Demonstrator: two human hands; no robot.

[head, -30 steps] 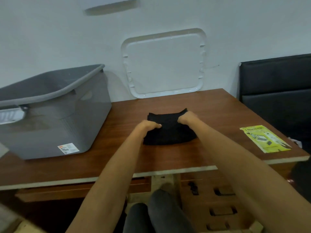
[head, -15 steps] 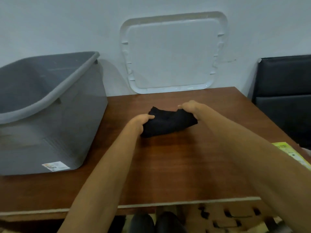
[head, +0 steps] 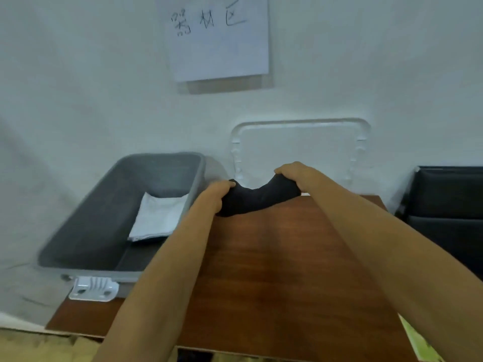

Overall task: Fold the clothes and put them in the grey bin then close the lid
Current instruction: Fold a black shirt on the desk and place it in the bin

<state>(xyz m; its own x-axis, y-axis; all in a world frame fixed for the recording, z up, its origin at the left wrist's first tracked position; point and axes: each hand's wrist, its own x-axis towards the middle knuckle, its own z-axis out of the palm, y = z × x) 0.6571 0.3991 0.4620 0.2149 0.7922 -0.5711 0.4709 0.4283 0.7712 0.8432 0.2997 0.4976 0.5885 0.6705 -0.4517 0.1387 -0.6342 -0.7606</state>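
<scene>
Gripping a seemingly soft, light black garment (head: 257, 201) by both ends with left hand (head: 217, 193) and right hand (head: 294, 174) curled round it, letting the middle sag.

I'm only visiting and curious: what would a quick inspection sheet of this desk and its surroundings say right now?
Surface: brown wooden table, glossy.
Job's things: folded black garment held up, sagging in the middle, beside the right rim of the grey bin. The bin is open, with a folded white cloth inside. The pale lid leans against the wall.
Clutter: yellow-green leaflet at the table's near right edge.
Hands: left hand and right hand each grip one end of the garment.
Cables: nothing seen.
Surroundings: handwritten paper sign on the wall; black padded seat at right.
</scene>
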